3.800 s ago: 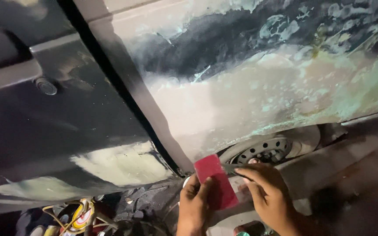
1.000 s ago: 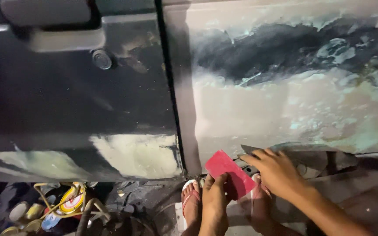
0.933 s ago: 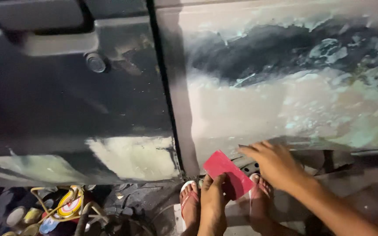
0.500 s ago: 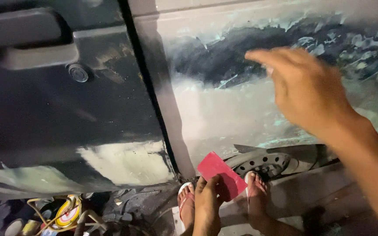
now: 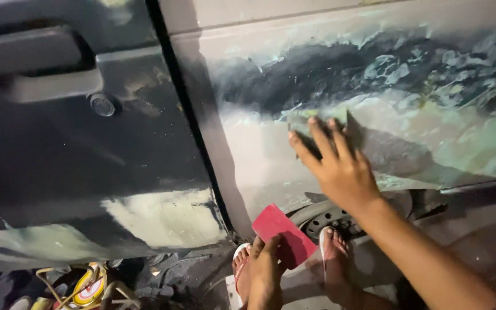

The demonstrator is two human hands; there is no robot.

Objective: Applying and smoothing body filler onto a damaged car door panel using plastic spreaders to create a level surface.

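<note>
Grey, filler-patched car bodywork [image 5: 294,166] fills the head view. A greenish sanding sheet [image 5: 317,117] is pressed flat against it by the right hand [image 5: 340,166], fingers extended and slightly spread; thin and flexible, it seems best held under the fingertips. A stiff red spreader card [image 5: 279,235] is pinched by the left hand [image 5: 265,275]. Below, sandalled feet [image 5: 334,258], a wheel [image 5: 334,218] and cluttered tools [image 5: 87,287] are seen.

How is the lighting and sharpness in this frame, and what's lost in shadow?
Head view: dim, uneven light; the right hand casts a dark shadow onto the sanded body panel; left hand with the red spreader is soft; the black door loses detail.
</note>
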